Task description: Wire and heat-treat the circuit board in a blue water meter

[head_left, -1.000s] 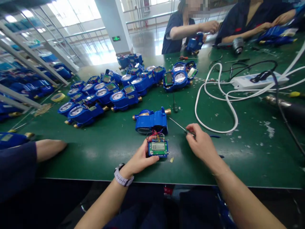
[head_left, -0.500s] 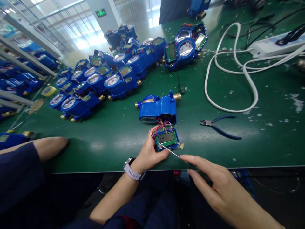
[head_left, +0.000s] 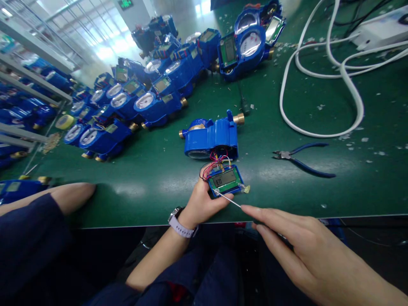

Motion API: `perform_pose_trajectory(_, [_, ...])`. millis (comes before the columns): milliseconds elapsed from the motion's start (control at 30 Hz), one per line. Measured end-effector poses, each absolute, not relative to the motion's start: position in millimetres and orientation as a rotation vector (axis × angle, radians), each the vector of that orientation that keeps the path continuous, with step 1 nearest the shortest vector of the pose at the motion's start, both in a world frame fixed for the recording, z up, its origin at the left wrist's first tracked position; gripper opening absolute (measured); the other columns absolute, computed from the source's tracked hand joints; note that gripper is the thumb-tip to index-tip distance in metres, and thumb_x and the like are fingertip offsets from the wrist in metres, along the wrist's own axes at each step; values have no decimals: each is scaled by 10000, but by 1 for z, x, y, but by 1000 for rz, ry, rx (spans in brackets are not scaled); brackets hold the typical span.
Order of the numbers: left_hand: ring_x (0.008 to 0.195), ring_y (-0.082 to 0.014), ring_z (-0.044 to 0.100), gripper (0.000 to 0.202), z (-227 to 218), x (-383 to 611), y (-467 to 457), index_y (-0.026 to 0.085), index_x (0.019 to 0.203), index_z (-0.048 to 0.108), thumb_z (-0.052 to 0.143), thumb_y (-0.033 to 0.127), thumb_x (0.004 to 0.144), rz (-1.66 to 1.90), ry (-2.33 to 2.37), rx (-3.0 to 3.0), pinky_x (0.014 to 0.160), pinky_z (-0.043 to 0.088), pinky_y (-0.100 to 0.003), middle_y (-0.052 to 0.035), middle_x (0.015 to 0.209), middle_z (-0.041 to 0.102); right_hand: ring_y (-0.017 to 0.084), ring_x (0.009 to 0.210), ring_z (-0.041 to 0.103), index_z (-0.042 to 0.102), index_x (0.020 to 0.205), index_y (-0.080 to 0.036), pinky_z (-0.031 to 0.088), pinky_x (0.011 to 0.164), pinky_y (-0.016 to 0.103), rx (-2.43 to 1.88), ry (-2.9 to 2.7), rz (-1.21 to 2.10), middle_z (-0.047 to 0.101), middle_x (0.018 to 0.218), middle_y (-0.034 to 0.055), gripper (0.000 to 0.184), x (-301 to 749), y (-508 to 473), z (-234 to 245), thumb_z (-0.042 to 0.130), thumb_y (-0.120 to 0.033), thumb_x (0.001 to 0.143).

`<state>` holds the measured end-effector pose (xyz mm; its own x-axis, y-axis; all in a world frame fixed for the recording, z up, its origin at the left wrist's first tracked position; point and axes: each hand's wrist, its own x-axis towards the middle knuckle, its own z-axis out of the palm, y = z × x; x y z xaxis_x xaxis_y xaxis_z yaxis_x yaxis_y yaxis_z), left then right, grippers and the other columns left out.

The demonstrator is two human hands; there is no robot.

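My left hand (head_left: 204,202), with a watch on its wrist, grips a small display circuit board (head_left: 234,175) in a blue frame. Its screen shows characters, and red, black, yellow and white wires (head_left: 219,159) run from its top edge to a blue water meter (head_left: 208,138) lying on its side with brass ends. Between the fingers of my right hand (head_left: 296,242) is a slim screwdriver (head_left: 232,201); its handle is mostly hidden. The tip meets the board's lower left corner. A yellowish tag (head_left: 247,189) sticks out at the board's lower right corner.
Cutting pliers (head_left: 299,160) lie with handles apart on the green table (head_left: 143,182). Many blue meters (head_left: 159,102) stand at the back left. A white cable (head_left: 358,102) loops toward a power strip (head_left: 379,32). Another person's arm (head_left: 73,197) rests at the left.
The camera view has shifted, so the table's far things sit higher. My left hand still holds the board, and the screwdriver tip stays at its lower left corner.
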<state>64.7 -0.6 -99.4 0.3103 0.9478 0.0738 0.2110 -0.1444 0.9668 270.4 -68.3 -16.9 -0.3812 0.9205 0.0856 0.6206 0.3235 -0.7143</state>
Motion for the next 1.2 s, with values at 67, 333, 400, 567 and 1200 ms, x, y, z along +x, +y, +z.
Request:
perform_pose_trajectory(67, [1310,-307,461,734,-100,65,-1,194,1354,373,748,331,738,935,1101,1614,1133,350,-478,-131,1377,471,187,781,702,624,1250,-164,604,648,286,-1350,-2202,744,707,1040,60,412,270,-68,-13,356,-112,940])
perform_pose_trajectory(333, [1298,-303,481,665,-102,63,-4,202,1308,406,750,298,746,946,1140,1587,1128,359,-507,-130,1337,499,186,759,705,615,1208,-145,611,604,284,-1336,-2223,671,709,984,55,389,261,-71,-18,302,-116,979])
perform_pose_trajectory(400, [1303,-307,475,665,-102,63,-5,203,1308,410,749,294,744,952,1155,1584,1125,363,-511,-129,1346,496,184,721,699,612,1211,-140,610,599,287,-1342,-2211,668,705,977,61,388,259,-73,-22,307,-109,974])
perform_pose_trajectory(567, [1302,-315,475,667,-101,64,-6,199,1306,418,751,292,736,943,1179,1574,1115,376,-515,-129,1342,502,171,559,648,578,1261,-83,584,518,275,-1364,-2236,625,671,862,79,421,251,-83,-31,315,-69,933])
perform_pose_trajectory(1200, [1303,-305,479,670,-103,65,-5,202,1319,399,746,271,750,984,1146,1601,1130,357,-508,-132,1355,495,160,449,593,566,1274,-67,477,362,270,-1443,-2278,296,607,783,62,464,232,-93,-43,328,-12,880])
